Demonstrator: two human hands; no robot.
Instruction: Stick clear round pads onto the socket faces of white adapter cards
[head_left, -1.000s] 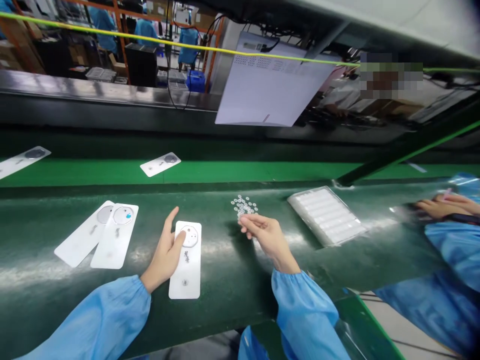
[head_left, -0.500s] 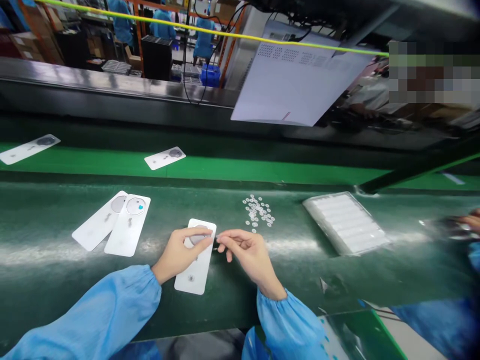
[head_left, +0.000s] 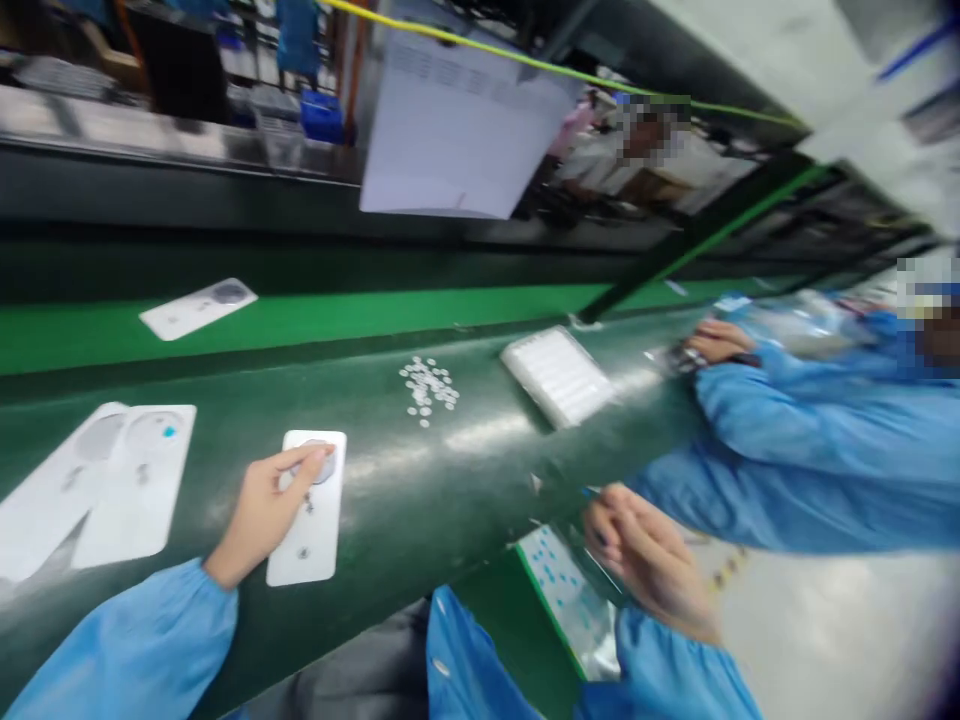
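Note:
My left hand (head_left: 262,510) rests over a white rounded card (head_left: 311,545), thumb and fingers drawn together on its grey disc (head_left: 322,468). The card lies on the green work surface and has small dark marks below the disc. Off to the right, my right hand (head_left: 649,560) is closed in a pinch. A tiny blue bit shows at its fingertips, but what the fingers hold is blurred. Beneath and left of that hand lies a clear-looking sheet with blue dots (head_left: 559,575).
Two overlapping white cards (head_left: 131,500) lie at left, one with a blue dot. Another card (head_left: 199,310) lies on the bright green strip. Small clear discs (head_left: 427,388) are scattered near a wrapped white pack (head_left: 562,375). A co-worker's sleeve (head_left: 817,420) is at right.
My right hand has left the card and moved far right and down, over by the dotted sheet. My left hand stays on the card. The view has swung right.

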